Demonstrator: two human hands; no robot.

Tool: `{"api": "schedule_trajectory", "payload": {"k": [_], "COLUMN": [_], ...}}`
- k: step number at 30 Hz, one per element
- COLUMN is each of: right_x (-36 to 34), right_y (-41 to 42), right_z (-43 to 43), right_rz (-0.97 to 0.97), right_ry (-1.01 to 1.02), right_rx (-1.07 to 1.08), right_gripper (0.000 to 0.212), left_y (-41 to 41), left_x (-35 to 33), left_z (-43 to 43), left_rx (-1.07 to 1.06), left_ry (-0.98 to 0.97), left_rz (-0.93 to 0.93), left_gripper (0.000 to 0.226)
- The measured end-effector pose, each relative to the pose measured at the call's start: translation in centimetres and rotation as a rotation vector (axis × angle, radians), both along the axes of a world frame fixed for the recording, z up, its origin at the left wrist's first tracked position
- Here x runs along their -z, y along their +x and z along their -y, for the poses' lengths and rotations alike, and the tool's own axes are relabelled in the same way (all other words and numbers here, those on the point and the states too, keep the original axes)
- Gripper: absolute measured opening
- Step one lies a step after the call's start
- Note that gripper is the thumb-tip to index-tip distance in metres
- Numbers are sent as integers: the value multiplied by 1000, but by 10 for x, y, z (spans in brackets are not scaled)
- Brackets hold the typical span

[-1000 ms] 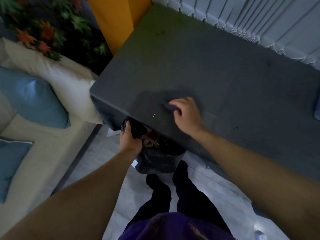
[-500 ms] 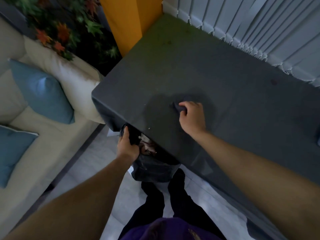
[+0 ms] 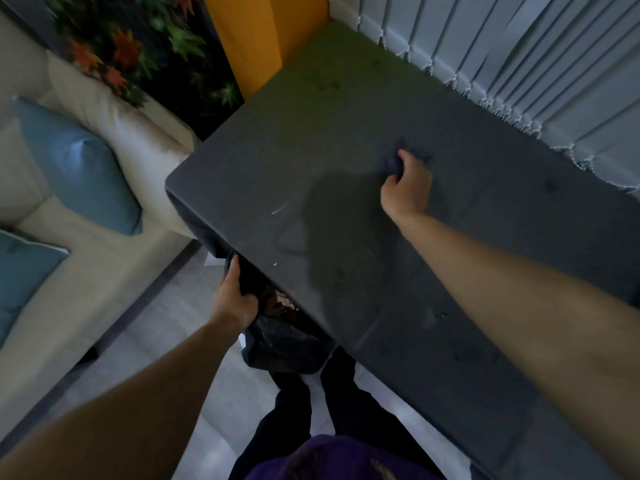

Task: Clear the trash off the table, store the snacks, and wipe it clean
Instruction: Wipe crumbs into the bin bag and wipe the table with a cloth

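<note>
The table (image 3: 346,140) carries a dark grey cloth cover. My right hand (image 3: 408,188) grips a dark blue wiping cloth (image 3: 394,162) and presses it on the tabletop, past the middle toward the blinds. My left hand (image 3: 233,299) holds the rim of a black trash bag (image 3: 284,344) open just under the table's near edge. Crumpled wrappers (image 3: 280,304) show inside the bag. Small pale crumbs (image 3: 275,264) and a light streak (image 3: 282,207) lie on the cover near that edge.
A cream sofa (image 3: 114,258) with blue cushions (image 3: 79,168) stands left of the table. An orange panel (image 3: 249,39) and a plant with red and green leaves (image 3: 138,46) are behind it. White vertical blinds (image 3: 519,57) border the table's far side. My legs stand at the near edge.
My right hand slid the cloth away from the near edge, farther across the table toward the blinds. The left hand kept its hold on the bag's rim.
</note>
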State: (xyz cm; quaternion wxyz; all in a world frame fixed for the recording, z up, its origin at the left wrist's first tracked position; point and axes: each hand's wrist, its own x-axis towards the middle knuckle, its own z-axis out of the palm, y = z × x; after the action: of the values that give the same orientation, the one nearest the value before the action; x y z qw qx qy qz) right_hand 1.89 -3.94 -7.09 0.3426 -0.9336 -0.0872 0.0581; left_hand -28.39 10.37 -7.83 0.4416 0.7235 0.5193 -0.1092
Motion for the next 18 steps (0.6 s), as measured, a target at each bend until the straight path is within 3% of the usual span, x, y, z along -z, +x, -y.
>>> {"api": "schedule_trajectory", "payload": {"k": [3, 6, 7, 9, 11, 12, 16, 18], "right_x": [1, 2, 4, 5, 4, 5, 6, 5], "right_y": [-27, -58, -61, -60, -66, -73, -119, -132], "right_z": [-12, -18, -22, -31, -41, -47, -49, -44], "right_rz": [-6, 22, 45, 90, 55, 52, -10, -59], "right_ry": [-98, 52, 93, 121, 35, -4, 42, 71], "right_rx": [-355, -741, -757, -544, -333, -364, -931, -1112], "right_gripper": [39, 41, 42, 42, 41, 39, 41, 38], "left_y": [1, 4, 5, 4, 0, -2, -8, -10], "left_x": [3, 5, 6, 7, 8, 8, 10, 10], "left_z": [1, 3, 3, 2, 0, -1, -1, -2], "left_rx": [-6, -8, -9, -2, 2, -3, -13, -8], "left_ry": [-12, -24, -18, -2, 10, 12, 27, 34], "left_rz": [4, 7, 3, 7, 11, 1, -41, -39], "left_gripper": [94, 94, 94, 95, 97, 97, 96, 96]}}
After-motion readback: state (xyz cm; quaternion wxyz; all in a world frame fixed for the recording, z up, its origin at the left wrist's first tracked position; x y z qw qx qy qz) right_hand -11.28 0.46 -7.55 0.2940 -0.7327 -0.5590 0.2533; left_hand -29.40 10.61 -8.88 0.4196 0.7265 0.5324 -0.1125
